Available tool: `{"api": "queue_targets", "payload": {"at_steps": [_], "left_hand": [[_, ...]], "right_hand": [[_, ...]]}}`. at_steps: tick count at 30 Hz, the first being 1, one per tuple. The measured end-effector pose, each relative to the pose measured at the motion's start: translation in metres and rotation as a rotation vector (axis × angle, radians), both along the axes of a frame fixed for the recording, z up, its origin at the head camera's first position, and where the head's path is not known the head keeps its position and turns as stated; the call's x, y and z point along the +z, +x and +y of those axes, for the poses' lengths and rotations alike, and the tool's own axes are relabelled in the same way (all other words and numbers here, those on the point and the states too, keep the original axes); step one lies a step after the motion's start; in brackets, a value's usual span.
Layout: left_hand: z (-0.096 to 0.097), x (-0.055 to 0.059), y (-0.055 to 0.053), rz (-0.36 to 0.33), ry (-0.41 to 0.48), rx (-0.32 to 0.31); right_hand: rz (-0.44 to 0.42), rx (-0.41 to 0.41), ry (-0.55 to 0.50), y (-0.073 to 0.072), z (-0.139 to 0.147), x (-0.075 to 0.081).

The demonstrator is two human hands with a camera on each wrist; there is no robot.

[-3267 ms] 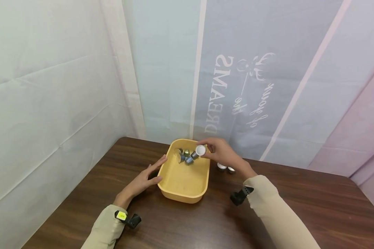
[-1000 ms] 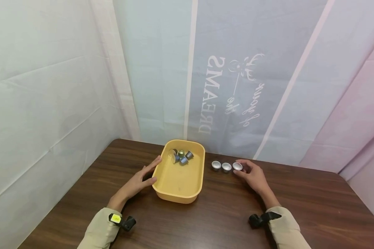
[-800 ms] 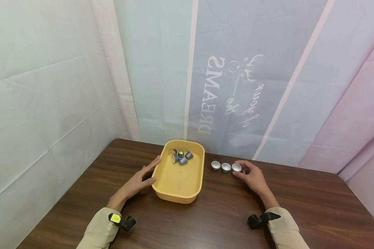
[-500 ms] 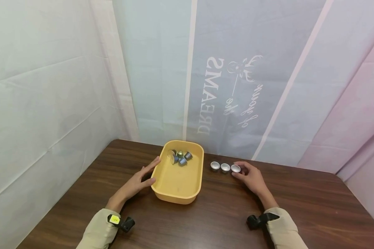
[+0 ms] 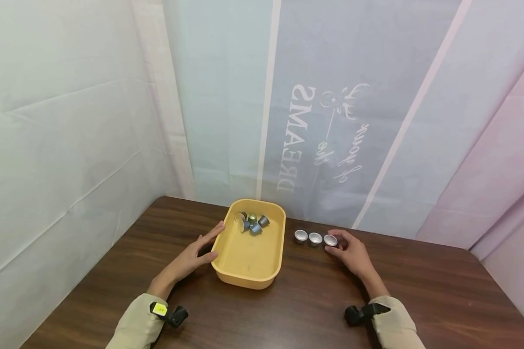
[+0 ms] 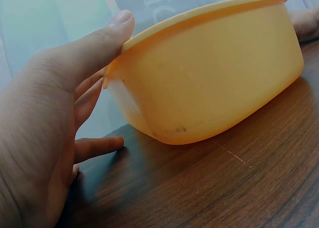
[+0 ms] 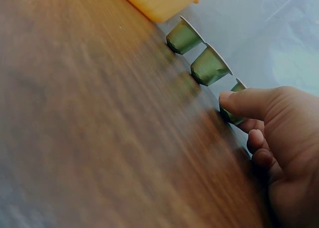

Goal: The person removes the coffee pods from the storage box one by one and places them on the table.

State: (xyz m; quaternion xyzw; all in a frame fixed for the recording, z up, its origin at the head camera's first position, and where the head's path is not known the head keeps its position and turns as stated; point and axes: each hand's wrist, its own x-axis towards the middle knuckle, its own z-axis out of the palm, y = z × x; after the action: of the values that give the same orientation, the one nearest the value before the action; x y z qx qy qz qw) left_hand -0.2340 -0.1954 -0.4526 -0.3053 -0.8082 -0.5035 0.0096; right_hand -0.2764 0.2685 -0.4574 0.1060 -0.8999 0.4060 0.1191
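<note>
A yellow plastic tub (image 5: pixel 249 261) stands on the table, with several coffee capsules (image 5: pixel 255 229) lying in its far end. Against the tub's left side rests my left hand (image 5: pixel 185 261), its fingers fairly straight; in the left wrist view the thumb (image 6: pixel 112 33) touches the rim. To the right of the tub, three green capsules stand in a row with silver lids up: a left one (image 5: pixel 301 236), a middle one (image 5: pixel 315 239) and a right one (image 5: pixel 330 240). My right hand (image 5: pixel 353 254) pinches the right capsule between thumb and fingers; its far side is hidden.
The dark wooden table (image 5: pixel 288 315) extends in front and to both sides. Fabric backdrops (image 5: pixel 227 121) rise along its back and left edges. Each wrist wears a black camera mount (image 5: pixel 364 314).
Earlier my right hand held a capsule over the tub, beside two on the table. That capsule now stands at the row's right end. The left hand has stayed at the tub.
</note>
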Motion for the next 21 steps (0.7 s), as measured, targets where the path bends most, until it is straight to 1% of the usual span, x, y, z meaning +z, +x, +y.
{"api": "queue_targets", "payload": {"at_steps": [6,21], "left_hand": [[0.0003,-0.0001,0.0004,-0.006,0.002,-0.003],[-0.0009,-0.0009,0.0003,0.014,0.001,-0.005]], "right_hand": [[0.005,-0.003,0.004,0.0011,0.0001,-0.0014],[0.020,-0.008,0.028,0.0038,-0.0023,-0.0007]]}}
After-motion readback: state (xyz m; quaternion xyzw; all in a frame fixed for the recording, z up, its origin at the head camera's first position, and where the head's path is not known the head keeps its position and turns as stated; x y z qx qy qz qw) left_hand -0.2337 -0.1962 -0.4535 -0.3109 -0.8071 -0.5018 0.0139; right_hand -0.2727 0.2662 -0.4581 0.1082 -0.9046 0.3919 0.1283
